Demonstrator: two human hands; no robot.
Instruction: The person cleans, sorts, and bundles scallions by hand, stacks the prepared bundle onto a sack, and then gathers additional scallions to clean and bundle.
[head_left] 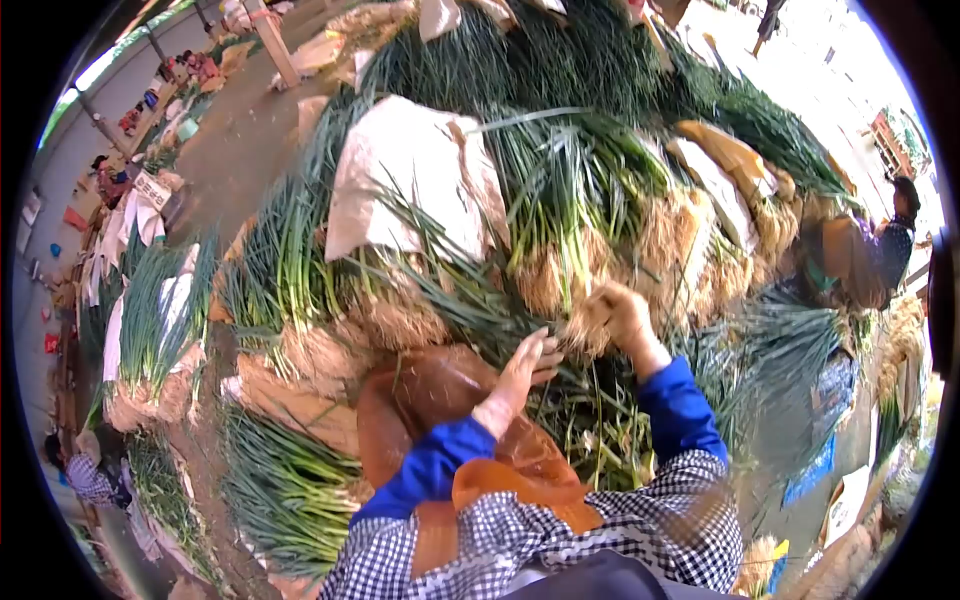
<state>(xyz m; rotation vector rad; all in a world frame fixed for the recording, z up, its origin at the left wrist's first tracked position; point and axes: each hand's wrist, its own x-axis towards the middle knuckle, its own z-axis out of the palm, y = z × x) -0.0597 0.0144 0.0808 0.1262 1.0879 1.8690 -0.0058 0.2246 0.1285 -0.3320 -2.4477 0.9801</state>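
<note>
My right hand (618, 315) is closed, its fingers curled at the brown roots (588, 335) of a few green onions (566, 262). Their pale stalks and long green leaves stretch away from me onto a bigger bunch. Lower and to the left, my left hand (518, 375) has its fingers stretched out, close to those roots and beside dark green leaves (490, 325). I see nothing held in it. Between my forearms lies a heap of loose leaves and stalks (595, 420). A brown apron (425, 390) covers my lap.
A white sack (395, 175) lies over bundled green onions ahead. More bundles (285, 260) stand left, and another bunch (280, 470) lies at lower left. Leafy bundles (770, 340) spread to the right, near a person (885, 240). Another person (90, 475) sits at far left.
</note>
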